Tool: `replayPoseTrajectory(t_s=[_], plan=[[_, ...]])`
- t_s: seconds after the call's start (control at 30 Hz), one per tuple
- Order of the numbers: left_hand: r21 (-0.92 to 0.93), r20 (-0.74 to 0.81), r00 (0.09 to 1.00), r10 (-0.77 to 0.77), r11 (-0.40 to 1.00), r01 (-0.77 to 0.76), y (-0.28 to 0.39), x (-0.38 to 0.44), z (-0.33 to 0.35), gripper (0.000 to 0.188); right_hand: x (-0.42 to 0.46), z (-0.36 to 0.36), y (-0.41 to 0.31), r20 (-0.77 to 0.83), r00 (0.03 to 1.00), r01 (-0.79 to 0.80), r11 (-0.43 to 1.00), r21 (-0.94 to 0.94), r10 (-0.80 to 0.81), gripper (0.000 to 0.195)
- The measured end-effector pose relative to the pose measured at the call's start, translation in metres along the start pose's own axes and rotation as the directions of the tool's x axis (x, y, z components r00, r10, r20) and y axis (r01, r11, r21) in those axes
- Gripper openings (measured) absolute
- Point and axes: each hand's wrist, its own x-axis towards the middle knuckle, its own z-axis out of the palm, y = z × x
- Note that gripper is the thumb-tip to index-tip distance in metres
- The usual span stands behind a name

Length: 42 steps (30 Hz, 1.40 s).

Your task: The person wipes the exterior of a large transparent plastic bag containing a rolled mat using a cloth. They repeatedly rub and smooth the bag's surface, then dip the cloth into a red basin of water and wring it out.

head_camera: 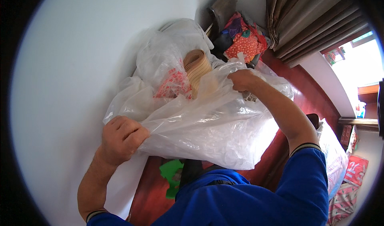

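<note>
A large sheet of clear plastic, maybe a bag (204, 133), stretches between my two hands in front of my body. My left hand (123, 139) is closed in a fist around its near-left edge. Farther up and to the right, my right hand (243, 80) pinches the plastic's upper edge. Behind it stands a rolled, ribbed tan mat (196, 64). Beside the roll, a translucent plastic bag with red printing (174, 83) bulges against other wrapped bundles (183, 30) along the wall. What lies under the plastic is mostly hidden.
A white wall (69, 61) rises close on the left. Red-orange patterned cloth (244, 45) is heaped in the corner near brown curtains (315, 21). A green plastic object (172, 176) is by my legs on the reddish floor (150, 190). Another filled plastic bag (331, 151) stands at right.
</note>
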Motion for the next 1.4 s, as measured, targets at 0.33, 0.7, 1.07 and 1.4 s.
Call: replayPoseTrajectory(t_s=[0.33, 0.7, 1.07, 1.4], plan=[[0.012, 0.027, 1.0, -0.016, 1.0, 0.016, 0.007, -0.018, -0.01, 0.019, 0.02, -0.04, -0.056, -0.295, 0.923, -0.221, 0.968, 0.119, 0.247, 0.037], [0.014, -0.068, 0.996, -0.061, 0.998, 0.062, 0.002, -0.036, -0.011, 0.02, 0.012, -0.135, -0.006, -0.572, 0.789, -0.187, 0.974, 0.125, 0.225, 0.028], [0.266, 0.047, 0.903, -0.428, 0.876, 0.402, 0.004, -0.084, -0.026, 0.019, 0.049, -0.263, -0.031, -0.774, 0.561, -0.118, 0.954, 0.276, 0.293, 0.032], [0.034, -0.035, 0.851, -0.524, 0.851, 0.525, 0.023, -0.002, -0.011, 0.056, 0.094, -0.21, -0.065, -0.772, 0.566, 0.108, 0.903, 0.417, 0.289, 0.042]])
